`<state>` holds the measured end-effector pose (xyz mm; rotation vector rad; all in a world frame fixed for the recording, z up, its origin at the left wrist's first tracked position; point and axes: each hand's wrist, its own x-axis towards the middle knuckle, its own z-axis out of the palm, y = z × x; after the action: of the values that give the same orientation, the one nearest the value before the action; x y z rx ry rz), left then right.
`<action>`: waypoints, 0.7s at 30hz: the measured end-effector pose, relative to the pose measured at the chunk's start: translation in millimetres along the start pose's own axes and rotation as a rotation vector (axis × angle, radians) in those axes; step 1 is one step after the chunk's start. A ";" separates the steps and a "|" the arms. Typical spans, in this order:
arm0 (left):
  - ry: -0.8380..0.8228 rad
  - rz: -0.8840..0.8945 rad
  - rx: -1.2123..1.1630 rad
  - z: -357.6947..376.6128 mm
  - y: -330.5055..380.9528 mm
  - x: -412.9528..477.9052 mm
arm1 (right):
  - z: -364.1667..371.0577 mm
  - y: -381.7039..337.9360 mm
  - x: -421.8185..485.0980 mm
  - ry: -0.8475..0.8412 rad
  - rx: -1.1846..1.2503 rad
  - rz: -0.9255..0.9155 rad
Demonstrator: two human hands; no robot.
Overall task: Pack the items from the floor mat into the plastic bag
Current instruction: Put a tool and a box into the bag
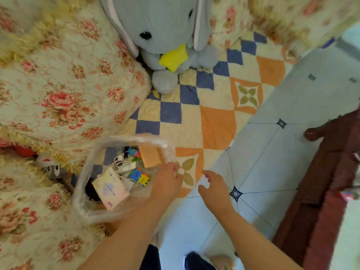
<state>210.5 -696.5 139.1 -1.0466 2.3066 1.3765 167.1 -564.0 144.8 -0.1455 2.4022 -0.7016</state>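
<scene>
The left hand's (168, 181) fingers (175, 169) curl at the right rim of the plastic bag (81, 191) and appear to pinch the thin film there, though blur softens the contact. The right hand (215, 189) hovers just beside it over the mat's (218, 123) near edge, its fingers loosely bent and apart from the thumb, with nothing plainly held.

The bag sits open-mouthed at the mat's near left corner, pressed against flowered bedding (58, 84). Inside lie a white packet (110, 189), a tan box (150, 155), a coloured puzzle toy (139, 177) and a white cable (121, 164).

The mat's middle lies bare up to a grey plush rabbit (165, 22) at its far end. Along the mat's right edge runs tiled floor (282, 98), bounded by brown furniture (321, 172).
</scene>
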 end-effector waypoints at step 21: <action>-0.533 0.681 0.645 445.0 286.3 -225.7 | -291.6 445.7 -192.1 0.529 0.479 0.512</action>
<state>111.1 -135.8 220.2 0.2918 2.4543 0.7975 175.5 -1.7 210.8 0.9190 2.4895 -1.1305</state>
